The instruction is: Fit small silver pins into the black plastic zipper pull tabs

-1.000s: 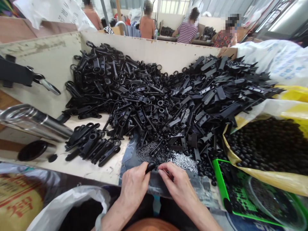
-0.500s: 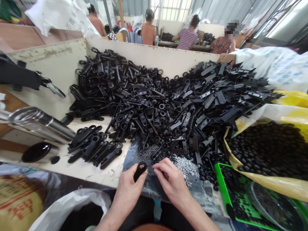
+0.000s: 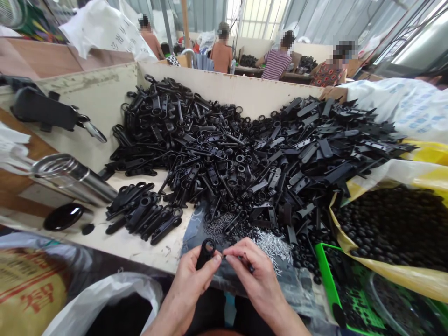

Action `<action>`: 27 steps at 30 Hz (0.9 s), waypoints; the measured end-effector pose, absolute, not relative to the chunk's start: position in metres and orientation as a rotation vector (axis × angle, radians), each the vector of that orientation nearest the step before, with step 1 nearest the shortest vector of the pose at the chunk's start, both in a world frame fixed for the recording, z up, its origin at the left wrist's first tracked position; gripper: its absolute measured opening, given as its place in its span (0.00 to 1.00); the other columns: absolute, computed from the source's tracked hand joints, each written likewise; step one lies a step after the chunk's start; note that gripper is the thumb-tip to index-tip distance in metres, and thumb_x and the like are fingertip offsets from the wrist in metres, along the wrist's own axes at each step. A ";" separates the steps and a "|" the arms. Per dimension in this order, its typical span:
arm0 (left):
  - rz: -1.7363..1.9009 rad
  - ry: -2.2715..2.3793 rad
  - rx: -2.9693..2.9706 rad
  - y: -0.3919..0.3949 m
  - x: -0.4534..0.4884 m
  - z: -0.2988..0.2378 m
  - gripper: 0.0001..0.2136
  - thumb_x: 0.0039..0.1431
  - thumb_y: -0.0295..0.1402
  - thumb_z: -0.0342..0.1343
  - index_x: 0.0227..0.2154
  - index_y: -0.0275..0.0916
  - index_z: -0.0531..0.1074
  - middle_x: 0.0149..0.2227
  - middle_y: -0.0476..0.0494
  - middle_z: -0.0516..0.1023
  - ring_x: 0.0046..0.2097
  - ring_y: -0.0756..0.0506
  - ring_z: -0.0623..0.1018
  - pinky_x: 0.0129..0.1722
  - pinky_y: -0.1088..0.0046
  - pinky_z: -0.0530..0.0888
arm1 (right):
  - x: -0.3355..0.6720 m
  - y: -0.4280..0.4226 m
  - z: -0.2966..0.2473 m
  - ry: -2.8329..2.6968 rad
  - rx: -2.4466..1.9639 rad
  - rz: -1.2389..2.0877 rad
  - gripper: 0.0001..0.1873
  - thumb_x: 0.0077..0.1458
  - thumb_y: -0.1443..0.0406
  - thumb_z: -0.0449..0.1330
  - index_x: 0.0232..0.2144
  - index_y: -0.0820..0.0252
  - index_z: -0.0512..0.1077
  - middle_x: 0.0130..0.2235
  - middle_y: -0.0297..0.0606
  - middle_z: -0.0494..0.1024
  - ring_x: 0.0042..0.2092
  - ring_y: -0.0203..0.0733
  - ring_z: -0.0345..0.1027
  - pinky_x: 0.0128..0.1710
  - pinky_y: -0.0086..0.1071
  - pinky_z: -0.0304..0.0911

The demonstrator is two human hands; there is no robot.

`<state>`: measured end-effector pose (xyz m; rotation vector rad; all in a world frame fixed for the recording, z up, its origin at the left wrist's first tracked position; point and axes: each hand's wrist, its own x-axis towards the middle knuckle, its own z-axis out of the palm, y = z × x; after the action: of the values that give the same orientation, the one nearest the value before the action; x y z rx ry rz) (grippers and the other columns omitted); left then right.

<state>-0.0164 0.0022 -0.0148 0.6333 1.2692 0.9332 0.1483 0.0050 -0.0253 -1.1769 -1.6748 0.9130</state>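
Pinched in my left hand (image 3: 192, 275) is a black plastic part with a ring-shaped end (image 3: 206, 252), ring upward. My right hand (image 3: 254, 270) is close beside it, thumb and forefinger pinched together near the part. Something small and dark shows at its fingertips and under its curled fingers, too small to name. Just beyond my hands, small dark screws (image 3: 219, 225) and shiny silver pins (image 3: 275, 247) lie on a grey sheet (image 3: 196, 228). Behind them rises a big heap of black ring-ended parts (image 3: 196, 135), with flat black pieces (image 3: 315, 135) heaped to the right.
Several ring-ended parts lie in a row (image 3: 143, 212) at left, beside a steel cylinder (image 3: 77, 179). On the right stand a green basket (image 3: 325, 275) and a yellow bag of black beads (image 3: 395, 224). A white bag (image 3: 140, 284) is below. Several people sit beyond the back panel (image 3: 245, 88).
My right hand has come closer to the part in my left hand, and its fingers have curled further. The whole view has shifted slightly.
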 end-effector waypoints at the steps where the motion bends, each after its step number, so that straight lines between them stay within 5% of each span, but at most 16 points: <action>1: 0.932 1.265 0.629 0.002 -0.016 -0.014 0.22 0.46 0.51 0.71 0.31 0.35 0.76 0.21 0.58 0.60 0.20 0.58 0.51 0.19 0.79 0.46 | 0.149 0.004 -0.026 -1.683 -1.176 0.909 0.08 0.66 0.67 0.59 0.39 0.55 0.79 0.34 0.35 0.74 0.32 0.38 0.66 0.32 0.29 0.61; 12: 0.829 1.211 0.639 -0.001 -0.016 -0.011 0.18 0.50 0.47 0.68 0.31 0.36 0.73 0.15 0.61 0.58 0.19 0.57 0.53 0.20 0.78 0.46 | 0.150 0.000 -0.023 -1.662 -1.181 0.940 0.08 0.66 0.66 0.60 0.38 0.56 0.80 0.34 0.35 0.75 0.32 0.37 0.67 0.30 0.28 0.60; 20: 0.822 1.069 0.391 0.001 -0.011 -0.025 0.15 0.46 0.42 0.70 0.29 0.37 0.74 0.11 0.63 0.56 0.17 0.58 0.48 0.20 0.77 0.45 | 0.147 -0.001 -0.025 -1.383 -1.332 1.097 0.10 0.61 0.58 0.64 0.34 0.58 0.81 0.28 0.33 0.74 0.26 0.35 0.61 0.25 0.28 0.58; 27: 0.845 0.994 0.189 -0.001 -0.004 -0.020 0.16 0.42 0.39 0.74 0.26 0.37 0.73 0.10 0.62 0.59 0.15 0.59 0.51 0.19 0.79 0.48 | 0.149 -0.006 -0.024 -1.455 -1.237 0.959 0.08 0.62 0.61 0.64 0.36 0.55 0.83 0.31 0.36 0.79 0.25 0.35 0.65 0.24 0.27 0.61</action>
<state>-0.0045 -0.0012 -0.0203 0.1888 0.9936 0.8446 0.1486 -0.0058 -0.0238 -1.2372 -1.4555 0.9593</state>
